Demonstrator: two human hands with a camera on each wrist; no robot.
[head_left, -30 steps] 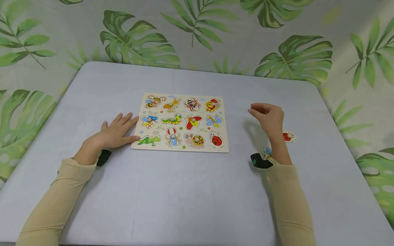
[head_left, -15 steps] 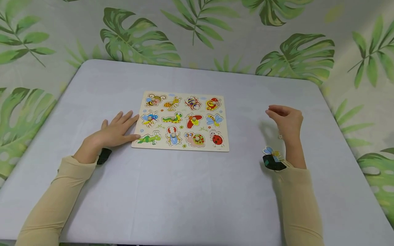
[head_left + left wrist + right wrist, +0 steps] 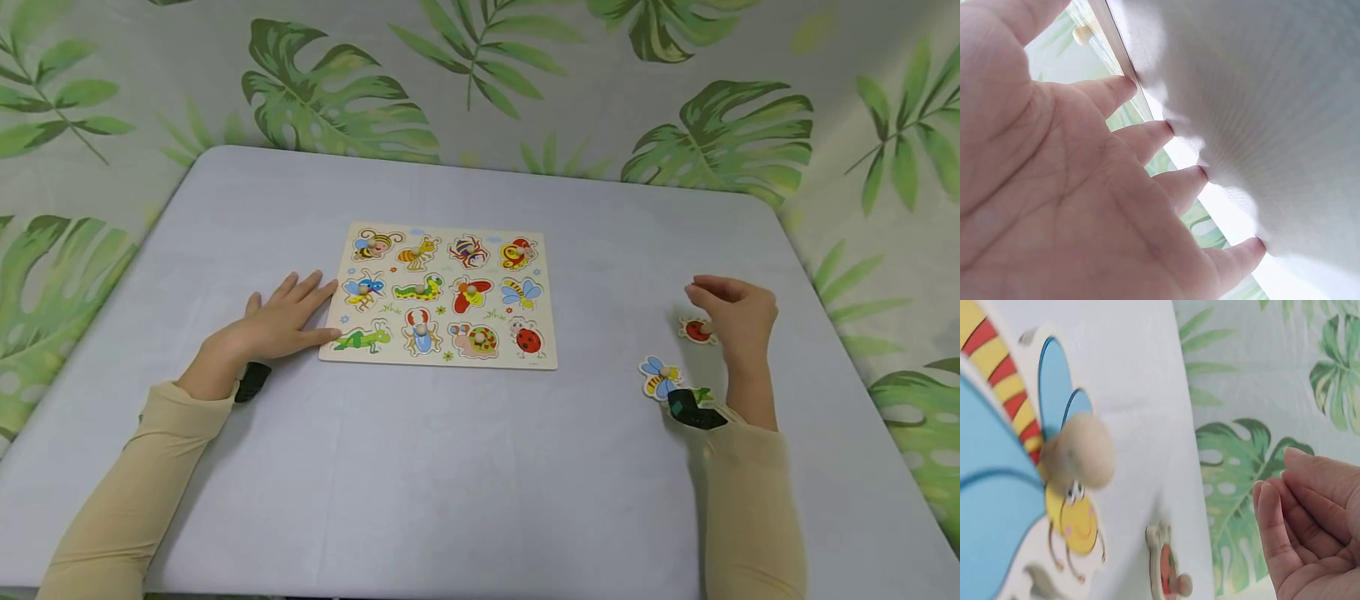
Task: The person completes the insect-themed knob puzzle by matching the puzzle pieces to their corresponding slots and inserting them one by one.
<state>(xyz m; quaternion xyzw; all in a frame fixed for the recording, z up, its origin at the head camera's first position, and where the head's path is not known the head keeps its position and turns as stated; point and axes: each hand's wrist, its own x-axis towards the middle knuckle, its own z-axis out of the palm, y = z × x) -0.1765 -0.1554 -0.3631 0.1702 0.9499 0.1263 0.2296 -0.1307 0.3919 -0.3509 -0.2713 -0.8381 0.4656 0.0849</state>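
Observation:
A wooden peg puzzle board (image 3: 442,312) with insect pieces lies in the middle of the table. My left hand (image 3: 270,329) rests spread at its left side, thumb touching the lower left corner; in the left wrist view its fingertips (image 3: 1254,247) press the cloth. My right hand (image 3: 738,321) hovers at the right, fingers loosely bent and nothing between thumb and fingertips. Below it lies a ladybug piece (image 3: 697,331) with a knob. Nearer me is a blue-winged bee piece (image 3: 655,379), large in the right wrist view. A green piece (image 3: 702,393) is mostly hidden behind the wrist camera.
White cloth (image 3: 450,475) covers the table. Behind it hangs a curtain (image 3: 547,75) printed with green leaves. The board's grasshopper picture (image 3: 363,338), ladybug picture (image 3: 528,342) and right-hand bee picture (image 3: 521,293) carry no knobs.
My right hand has moved rightward and slightly nearer to me, uncovering the ladybug, the bee and part of the green piece. The left hand and board stay put.

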